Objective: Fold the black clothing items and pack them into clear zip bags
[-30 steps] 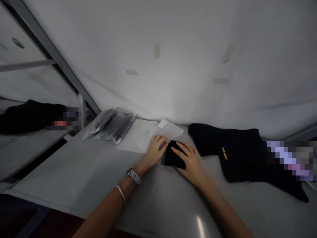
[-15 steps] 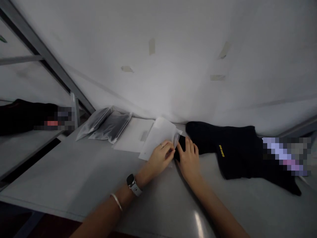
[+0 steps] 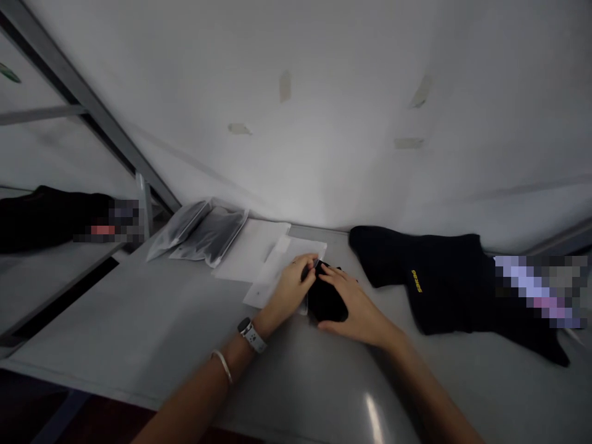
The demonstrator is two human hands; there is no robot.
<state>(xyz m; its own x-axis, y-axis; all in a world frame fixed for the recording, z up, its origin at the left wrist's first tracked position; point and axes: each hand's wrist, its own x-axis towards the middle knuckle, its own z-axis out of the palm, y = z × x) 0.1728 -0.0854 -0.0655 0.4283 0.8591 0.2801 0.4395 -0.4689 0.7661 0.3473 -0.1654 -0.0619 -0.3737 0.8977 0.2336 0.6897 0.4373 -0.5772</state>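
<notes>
My left hand (image 3: 293, 287) is closed, its thumb and fingers pinching the edge of a frosted plastic bag (image 3: 263, 290) beside the black cloth. My right hand (image 3: 354, 305) wraps round a small folded black cloth (image 3: 326, 296), fingers on its top edge and thumb at its near edge. The cloth's left side meets the bag's opening; how far it is inside is hidden by my left hand. A flat, pale bag (image 3: 252, 246) lies under and to the left of this one.
Two filled zip bags (image 3: 210, 234) lie at the back left of the grey table (image 3: 139, 327). Dark garments (image 3: 453, 283) with yellow lettering spread over the right side. A white wall (image 3: 324, 154) with tape pieces stands behind, and a metal frame (image 3: 87, 105) at left.
The black cloth and the bag's opening have shifted slightly left and nearer. My right hand has turned and spread round the cloth, whose folded shape now shows more. My left hand moved a little left.
</notes>
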